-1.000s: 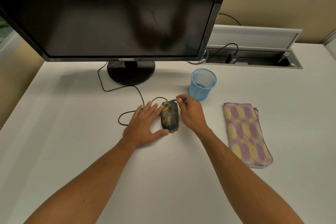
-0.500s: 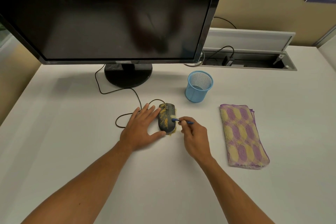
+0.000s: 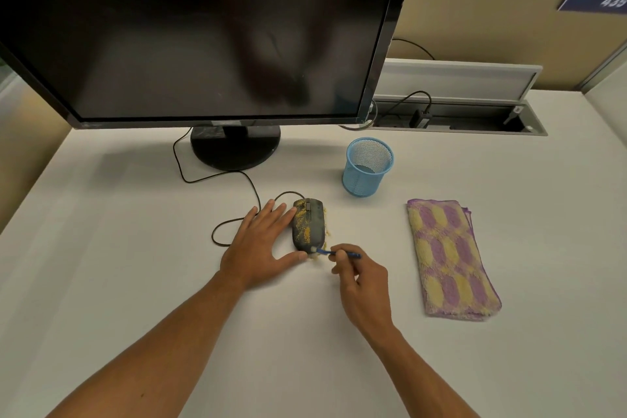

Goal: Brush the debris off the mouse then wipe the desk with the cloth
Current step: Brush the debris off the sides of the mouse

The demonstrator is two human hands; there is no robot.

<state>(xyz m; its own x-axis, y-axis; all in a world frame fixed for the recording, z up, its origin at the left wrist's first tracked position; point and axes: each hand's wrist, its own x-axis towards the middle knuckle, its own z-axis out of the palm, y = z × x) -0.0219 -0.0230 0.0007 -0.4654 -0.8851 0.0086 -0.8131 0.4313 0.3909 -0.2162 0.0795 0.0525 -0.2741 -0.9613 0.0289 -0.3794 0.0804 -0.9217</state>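
A dark wired mouse (image 3: 310, 224) lies on the white desk (image 3: 135, 282), its left half streaked with yellow debris. More yellow crumbs (image 3: 326, 232) sit on the desk along its right side and near end. My left hand (image 3: 263, 244) lies flat against the mouse's left side, thumb at its near end. My right hand (image 3: 361, 282) pinches a small blue brush (image 3: 334, 252), whose pale bristles touch the mouse's near right corner. A folded purple-and-yellow cloth (image 3: 449, 258) lies to the right, untouched.
A large black monitor (image 3: 190, 30) on a round stand (image 3: 235, 146) fills the back left. A blue mesh pen cup (image 3: 368, 166) stands behind the mouse to the right. The mouse cable (image 3: 217, 176) loops left of my left hand. An open cable tray (image 3: 458, 119) runs along the back.
My right hand has drawn the brush from the mouse's far end down its right side to the near corner. The right half now looks cleaner. My left hand has stayed put.
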